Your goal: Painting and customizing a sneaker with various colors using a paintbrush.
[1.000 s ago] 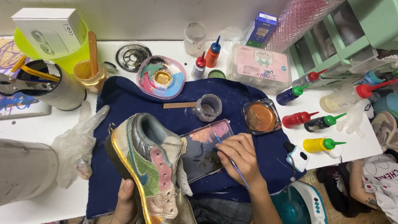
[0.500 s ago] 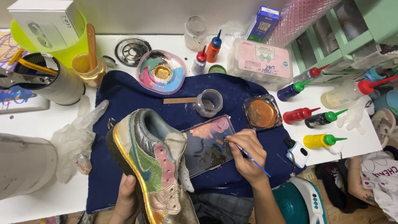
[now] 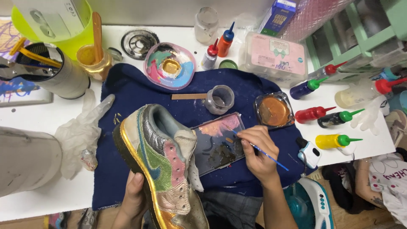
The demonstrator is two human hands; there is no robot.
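Note:
My left hand (image 3: 135, 196) grips the sole side of a multicoloured sneaker (image 3: 159, 163) with gold, green and pink panels, held tilted over a dark blue cloth (image 3: 127, 91). My right hand (image 3: 258, 153) pinches a thin blue paintbrush (image 3: 265, 153), its tip resting on a flat rectangular palette (image 3: 218, 142) smeared with pink, orange and dark paint. The palette lies on the cloth just right of the sneaker.
A small grey jar (image 3: 219, 99), an orange paint cup (image 3: 274, 111), a round mixing dish (image 3: 169, 65) and several squeeze bottles (image 3: 335, 140) surround the cloth. A clear glove (image 3: 80, 131) lies left. A brush holder (image 3: 55, 74) and yellow tub (image 3: 55, 25) stand far left.
My right hand has shifted slightly up and right over the palette, the brush now angled lower right. The sneaker and my left hand have barely moved.

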